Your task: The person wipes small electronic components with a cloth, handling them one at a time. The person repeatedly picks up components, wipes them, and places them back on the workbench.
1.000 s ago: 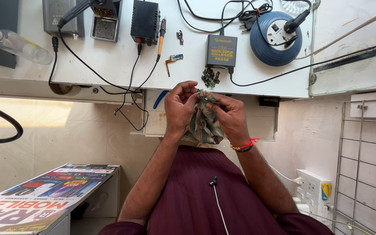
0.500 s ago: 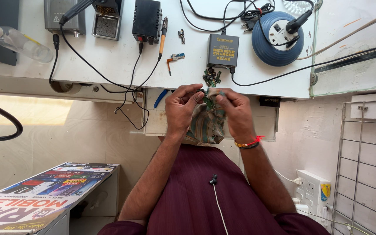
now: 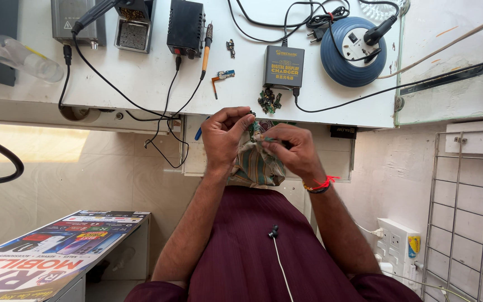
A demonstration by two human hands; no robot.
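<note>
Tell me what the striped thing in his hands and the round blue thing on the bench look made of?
The striped thing looks like soft woven cloth: it crumples and hangs in folds between both hands. The round blue thing seems moulded plastic, smooth with a slight sheen, though that is only its look.

An electronics repair workshop: a soldering station (image 3: pixel 185 27), soldering iron (image 3: pixel 206 49), charger box (image 3: pixel 283 66) and cables crowd the white bench (image 3: pixel 141 78).

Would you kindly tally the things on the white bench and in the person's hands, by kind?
Striped cloth, held by the left hand and right hand: 1
Black boxes: 2
Blue round socket reel: 1
Clear bottle: 1
Orange-handled soldering iron: 1
Small circuit-board pile: 1
Total: 7
</note>
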